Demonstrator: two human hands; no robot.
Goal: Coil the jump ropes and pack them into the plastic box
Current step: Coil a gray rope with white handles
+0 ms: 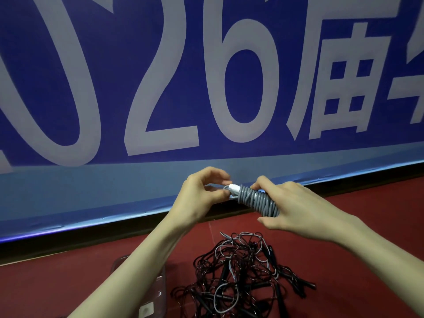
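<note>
I hold a grey jump rope (257, 199) wound in tight turns round its handles, up at chest height before the banner. My right hand (296, 206) grips the wound bundle from the right. My left hand (202, 193) pinches the loose rope end beside the white handle tip (234, 188) at the bundle's left end. Below, on the red floor, lies a tangled pile of black and grey jump ropes (243, 276) with dark handles. The clear plastic box (158, 292) stands left of the pile, partly hidden by my left forearm.
A large blue banner with pale lettering (160, 76) fills the wall ahead, its lower edge meeting a black baseboard (68, 239). Red floor (344, 283) stretches right of the pile and left of the box.
</note>
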